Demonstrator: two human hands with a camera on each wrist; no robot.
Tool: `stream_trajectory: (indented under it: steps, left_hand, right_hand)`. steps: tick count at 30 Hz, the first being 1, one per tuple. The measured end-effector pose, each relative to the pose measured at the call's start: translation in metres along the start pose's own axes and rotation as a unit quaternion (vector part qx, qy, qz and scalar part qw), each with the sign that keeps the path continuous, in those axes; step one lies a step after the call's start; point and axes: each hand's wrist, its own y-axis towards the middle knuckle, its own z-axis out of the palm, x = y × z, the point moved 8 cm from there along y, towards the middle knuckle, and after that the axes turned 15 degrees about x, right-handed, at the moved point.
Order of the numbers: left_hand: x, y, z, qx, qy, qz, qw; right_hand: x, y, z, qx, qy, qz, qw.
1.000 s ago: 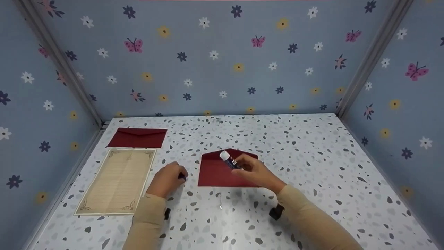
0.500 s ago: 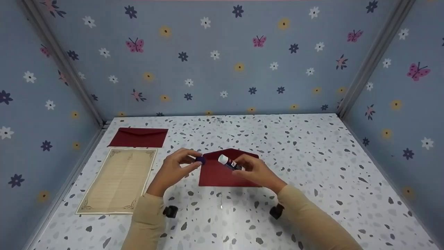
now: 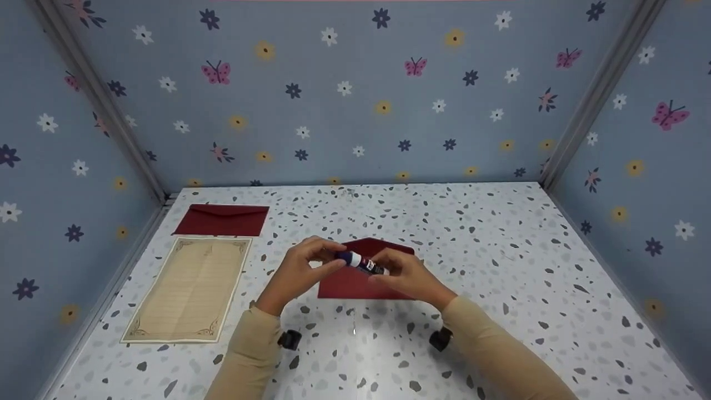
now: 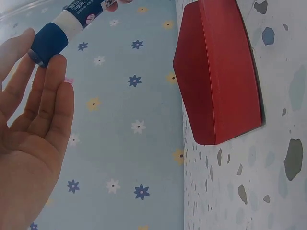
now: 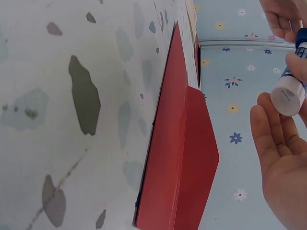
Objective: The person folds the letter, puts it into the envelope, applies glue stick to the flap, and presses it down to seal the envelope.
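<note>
Left hand [image 3: 300, 271]: pinching round blue plastic cap [image 3: 345, 257]
Right hand [image 3: 410, 276]: gripping cylindrical white-and-navy plastic tube [image 3: 368, 265]
Open red paper envelope [image 3: 353, 285]: lying below

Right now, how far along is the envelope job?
Done: the near red envelope lies with its flap open; gluing can't be confirmed.
In hand: the left hand pinches the blue cap at one end of the glue stick in the right hand.
Remaining, probably: closing that flap. The letter sheet and far envelope lie aside.
</note>
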Motion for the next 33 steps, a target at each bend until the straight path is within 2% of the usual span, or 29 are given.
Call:
stream_trajectory:
  steps: [5, 7, 10, 18, 27, 33]
  left_hand:
    - [-0.003, 0.003, 0.001, -0.008, 0.025, 0.004, 0.9996]
    - [-0.003, 0.004, 0.001, -0.009, 0.03, 0.004, 0.9995]
    - [-0.003, 0.004, 0.002, -0.009, 0.033, 0.001, 0.9994]
    - [-0.003, 0.005, 0.008, 0.013, 0.04, -0.004, 0.9991]
    - [-0.002, 0.006, 0.014, 0.028, 0.027, -0.013, 0.9992]
    - [-0.001, 0.007, 0.017, 0.029, 0.038, -0.015, 0.9988]
  right_hand:
    - [-0.025, 0.004, -0.001, -0.009, -0.012, 0.009, 1.0]
    - [-0.027, 0.005, -0.001, -0.008, -0.011, 0.005, 1.0]
    - [-0.029, 0.005, -0.001, -0.003, -0.002, -0.002, 1.0]
    - [-0.029, 0.004, 0.0, 0.001, -0.023, -0.005, 1.0]
    - [-0.026, 0.007, 0.005, 0.013, -0.022, -0.003, 1.0]
    - [-0.026, 0.01, 0.009, 0.026, -0.081, 0.024, 0.996]
